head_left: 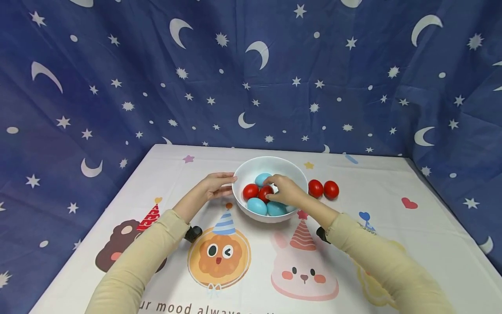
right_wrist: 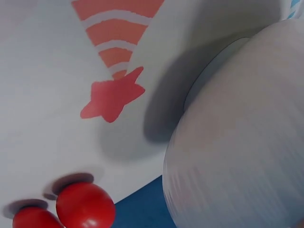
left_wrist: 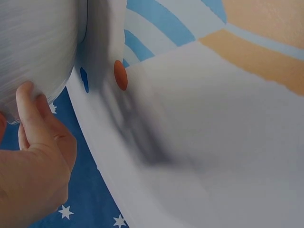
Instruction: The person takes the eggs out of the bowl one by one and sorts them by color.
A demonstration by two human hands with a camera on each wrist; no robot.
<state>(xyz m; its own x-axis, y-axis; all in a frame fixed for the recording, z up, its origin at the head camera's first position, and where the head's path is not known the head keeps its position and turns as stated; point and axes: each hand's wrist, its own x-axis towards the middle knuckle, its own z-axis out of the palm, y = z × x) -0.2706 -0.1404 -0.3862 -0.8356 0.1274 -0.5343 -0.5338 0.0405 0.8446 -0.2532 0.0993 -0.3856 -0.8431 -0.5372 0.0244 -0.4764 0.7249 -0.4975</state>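
A white bowl (head_left: 288, 168) stands near the middle of the table, with red and light blue eggs inside. In the head view my right hand (head_left: 288, 192) reaches over the bowl's right side and pinches a red egg (head_left: 265, 192) between thumb and fingers. Another red egg (head_left: 250, 191) lies just left of it, with blue eggs (head_left: 256, 206) around them. My left hand (head_left: 217, 183) touches the bowl's left side with fairly straight fingers. The left wrist view shows those fingers (left_wrist: 31, 111) against the bowl's outer wall. My right hand is hidden behind the bowl in the right wrist view.
Two red eggs, one of them (head_left: 331, 190) farther out, lie side by side on the table right of the bowl. A white cloth (head_left: 372, 187) printed with cartoon figures covers the table. Behind it hangs a dark blue curtain (head_left: 282, 113) with moons and stars.
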